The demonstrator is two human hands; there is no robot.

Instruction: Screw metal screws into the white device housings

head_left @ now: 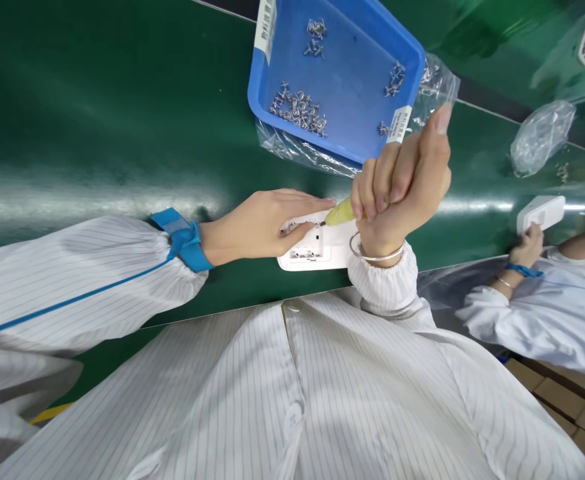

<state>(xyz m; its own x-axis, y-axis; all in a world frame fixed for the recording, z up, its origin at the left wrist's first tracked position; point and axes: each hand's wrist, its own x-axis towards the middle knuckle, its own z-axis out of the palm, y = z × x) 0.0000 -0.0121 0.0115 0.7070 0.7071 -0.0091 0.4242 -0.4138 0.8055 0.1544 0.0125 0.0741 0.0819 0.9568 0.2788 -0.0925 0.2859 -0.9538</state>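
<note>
A white plastic housing [340, 248] lies on the green bench in front of me, with its recessed compartment facing up. My left hand [272, 223] grips its left part, the fingers along the far edge and the thumb pressing over the compartment. Small metal contacts [306, 254] sit inside the recess. My right hand [397, 180] is closed around a tool with a yellow-green handle [340, 212]. The tool's dark narrow tip points down-left and meets the housing near my left thumb. Part of the housing is hidden beneath my right wrist.
Beyond my hands stands a blue tray [352, 67] holding small metal spring pieces [300, 110] in several heaps. Clear plastic bags [297, 150] lie under it, and another bag [542, 137] is farther right. A co-worker's hand [527, 243] holds a similar white housing [547, 212] at right.
</note>
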